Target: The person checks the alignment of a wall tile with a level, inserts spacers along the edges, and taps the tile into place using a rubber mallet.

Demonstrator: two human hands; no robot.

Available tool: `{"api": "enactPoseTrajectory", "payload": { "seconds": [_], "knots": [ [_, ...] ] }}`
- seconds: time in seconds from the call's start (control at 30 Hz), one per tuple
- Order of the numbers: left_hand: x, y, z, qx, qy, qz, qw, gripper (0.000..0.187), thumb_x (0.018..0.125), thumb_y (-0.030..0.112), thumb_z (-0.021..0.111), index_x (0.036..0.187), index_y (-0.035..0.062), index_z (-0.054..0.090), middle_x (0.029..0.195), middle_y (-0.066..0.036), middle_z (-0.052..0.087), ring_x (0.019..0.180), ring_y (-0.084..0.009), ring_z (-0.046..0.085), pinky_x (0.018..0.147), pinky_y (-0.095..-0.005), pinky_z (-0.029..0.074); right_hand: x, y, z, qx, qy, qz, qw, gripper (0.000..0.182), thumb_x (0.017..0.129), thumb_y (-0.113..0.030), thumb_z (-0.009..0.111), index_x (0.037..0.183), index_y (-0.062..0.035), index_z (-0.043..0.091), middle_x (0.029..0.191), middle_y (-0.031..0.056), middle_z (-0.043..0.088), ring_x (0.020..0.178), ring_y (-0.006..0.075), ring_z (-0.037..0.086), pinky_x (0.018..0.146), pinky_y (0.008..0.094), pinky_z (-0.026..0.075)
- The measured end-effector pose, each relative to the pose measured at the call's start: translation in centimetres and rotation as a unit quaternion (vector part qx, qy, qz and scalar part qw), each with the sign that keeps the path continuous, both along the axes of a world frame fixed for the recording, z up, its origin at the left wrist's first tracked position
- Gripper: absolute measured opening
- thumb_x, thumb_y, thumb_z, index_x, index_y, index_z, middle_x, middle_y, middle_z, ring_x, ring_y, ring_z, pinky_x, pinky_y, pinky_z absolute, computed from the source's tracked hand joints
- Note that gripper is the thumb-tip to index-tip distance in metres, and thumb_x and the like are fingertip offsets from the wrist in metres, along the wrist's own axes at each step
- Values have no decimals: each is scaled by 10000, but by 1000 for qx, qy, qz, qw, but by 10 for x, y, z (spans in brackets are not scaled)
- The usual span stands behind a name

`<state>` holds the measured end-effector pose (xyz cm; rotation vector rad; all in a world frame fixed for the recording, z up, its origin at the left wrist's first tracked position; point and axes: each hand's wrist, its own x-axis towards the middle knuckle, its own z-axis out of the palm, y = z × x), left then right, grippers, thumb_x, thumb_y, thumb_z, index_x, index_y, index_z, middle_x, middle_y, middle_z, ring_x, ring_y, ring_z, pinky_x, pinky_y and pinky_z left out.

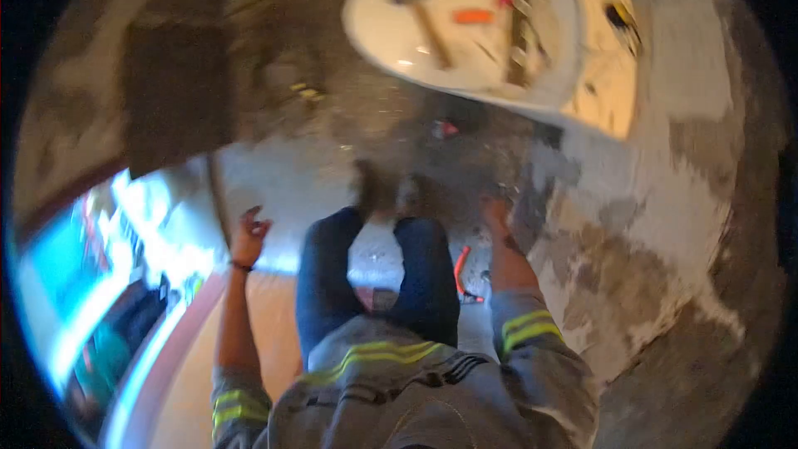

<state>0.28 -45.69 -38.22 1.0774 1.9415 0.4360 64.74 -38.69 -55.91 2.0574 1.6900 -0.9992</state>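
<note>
My left hand (249, 231) is raised at the left with its fingers loosely apart and nothing in it; a dark band circles its wrist. My right hand (497, 214) reaches forward to the rough grey plastered wall (665, 199) and seems to rest against it, with no object visible in it. The view is blurred. My legs in dark jeans (378, 274) stretch ahead between the two arms. An orange-handled tool (460, 270) lies on the floor just left of my right forearm.
A white round tray (374, 25) at the top holds a hammer (424, 12), an orange item (472, 16) and a dark long tool (519, 33). A dark panel (174, 91) stands at the upper left. A bright opening (108, 283) lies at the lower left.
</note>
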Motion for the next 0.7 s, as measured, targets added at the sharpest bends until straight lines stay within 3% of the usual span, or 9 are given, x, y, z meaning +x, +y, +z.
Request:
{"api": "enactPoseTrajectory", "payload": {
  "seconds": [0.07, 0.1, 0.13, 0.2, 0.23, 0.33, 0.43, 0.6, 0.7],
  "knots": [
    [18, 90, -56, -35, 69, -137, 988, 439, 906, 224, 676, 1279, 35, 543, 1159, -185, 627, 956, -263, 653, 801, -374, 532, 21, 3, -97, -1, -40, 5, 999, 273, 870, -284, 562, 1022, -123, 721, 1004, 134, 701, 936, 324, 663, 880, 424, 496],
    [40, 129, -80, -14, 97, -183, 978, 448, 912, 242, 666, 1284, 27, 538, 1166, -200, 626, 964, -285, 652, 804, -388, 529, 34, -3, -153, 11, -22, -63, 998, 259, 864, -280, 564, 984, -116, 724, 989, 136, 702, 932, 329, 665, 852, 416, 506],
    [64, 166, -104, 10, 128, -227, 965, 460, 918, 261, 655, 1289, 19, 533, 1173, -214, 625, 973, -308, 650, 808, -402, 525, 39, -6, -186, 8, -33, -74, 997, 259, 864, -280, 564, 984, -116, 724, 989, 136, 702, 932, 329, 665, 852, 416, 506],
    [58, 192, -135, 10, 133, -275, 952, 472, 920, 274, 649, 1294, 12, 529, 1191, -223, 617, 990, -329, 643, 823, -408, 520, 10, -22, -219, 174, 3, -280, 944, 198, 873, -278, 601, 964, -133, 701, 986, 123, 691, 881, 363, 658, 747, 449, 527],
    [76, 212, -153, -3, 159, -313, 936, 484, 922, 286, 642, 1299, 6, 526, 1209, -231, 609, 1006, -351, 636, 838, -415, 514, 14, -5, -240, 180, -2, -282, 942, 198, 873, -278, 601, 964, -133, 701, 986, 123, 691, 881, 363, 658, 747, 449, 527],
    [132, 249, -183, 41, 56, -357, 931, 490, 914, 271, 652, 1294, -11, 525, 1183, -240, 620, 1042, -356, 624, 878, -402, 502, 15, 23, -253, 161, -110, -388, 901, 159, 865, -238, 601, 938, -130, 692, 935, 120, 686, 848, 362, 655, 735, 454, 523],
    [170, 271, -207, 18, 42, -453, 891, 514, 909, 269, 657, 1312, -14, 513, 1224, -240, 601, 1080, -352, 612, 920, -394, 487, 24, 39, -280, 314, -31, -413, 854, 167, 870, -227, 597, 942, -108, 688, 905, 151, 679, 879, 368, 644, 758, 450, 515],
    [170, 290, -253, 19, 6, -520, 854, 548, 909, 285, 659, 1344, -4, 493, 1311, -213, 569, 1090, -322, 615, 924, -389, 487, 58, 37, -354, 467, 18, -310, 828, 152, 883, -178, 578, 953, -75, 667, 930, 179, 653, 876, 375, 611, 787, 440, 494],
    [170, 301, -257, 34, 62, -531, 844, 554, 918, 290, 648, 1356, -5, 480, 1322, -208, 567, 1082, -319, 619, 908, -390, 494, 41, 34, -330, 461, -37, -352, 814, 157, 875, -169, 591, 979, -70, 655, 981, 176, 644, 870, 374, 611, 786, 447, 492]
  ]
}}
